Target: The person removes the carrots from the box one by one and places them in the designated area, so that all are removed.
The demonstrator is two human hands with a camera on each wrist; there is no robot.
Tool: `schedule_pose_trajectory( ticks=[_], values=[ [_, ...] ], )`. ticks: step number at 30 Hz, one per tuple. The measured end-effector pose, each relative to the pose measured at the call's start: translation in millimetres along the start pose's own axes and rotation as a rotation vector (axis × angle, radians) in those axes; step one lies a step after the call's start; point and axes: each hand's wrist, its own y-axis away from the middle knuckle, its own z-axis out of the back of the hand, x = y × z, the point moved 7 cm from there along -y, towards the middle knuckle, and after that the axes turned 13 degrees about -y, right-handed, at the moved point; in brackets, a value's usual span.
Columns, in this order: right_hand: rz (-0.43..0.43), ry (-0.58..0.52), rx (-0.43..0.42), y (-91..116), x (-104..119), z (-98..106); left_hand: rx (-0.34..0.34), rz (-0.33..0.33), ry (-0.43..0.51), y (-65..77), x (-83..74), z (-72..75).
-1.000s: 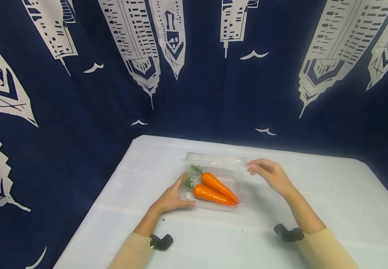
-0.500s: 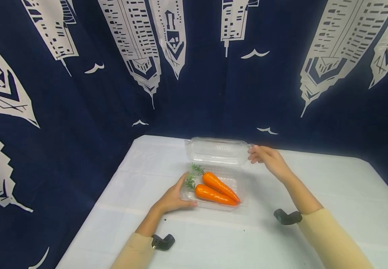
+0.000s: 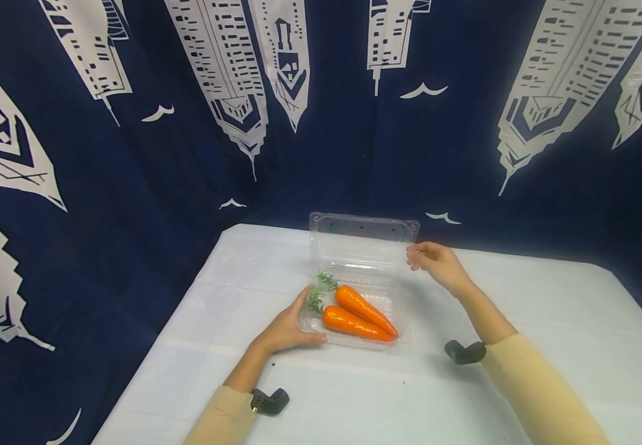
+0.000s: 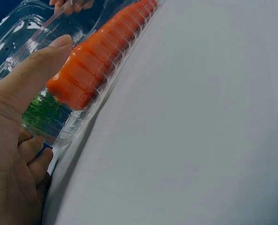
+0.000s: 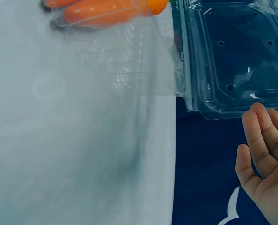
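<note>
Two carrots (image 3: 355, 322), clear open container (image 3: 362, 267)

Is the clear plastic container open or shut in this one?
Open: its lid stands raised behind the base, and both carrots lie uncovered.

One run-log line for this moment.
left hand: grips clear container | carrots: two, inside | lid: standing open | right hand: at lid's edge

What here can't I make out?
Nearer carrot: left wrist view, tip cut off by the top edge.
Left hand: left wrist view, partly cut off by the left edge.
Right hand: right wrist view, partly cut off by the right edge.
Dark speck: head view, too small to identify.
</note>
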Motion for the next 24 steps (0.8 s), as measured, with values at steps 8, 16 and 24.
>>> schedule_pose_trajectory(
  ticks=[8,16,24],
  values=[
    [-0.029,0.077,-0.022,-7.6,-13.6,-1.7,0.008,0.007,-0.01,-0.2,0.4,-0.5],
    [-0.111,0.098,-0.03,-16.3,-30.9,-9.1,0.003,-0.004,-0.006,-1.0,0.3,1.4],
    [-0.142,0.085,-0.06,-19.5,-42.4,-12.0,0.008,0.007,-0.004,-0.4,0.6,0.2]
  ],
)
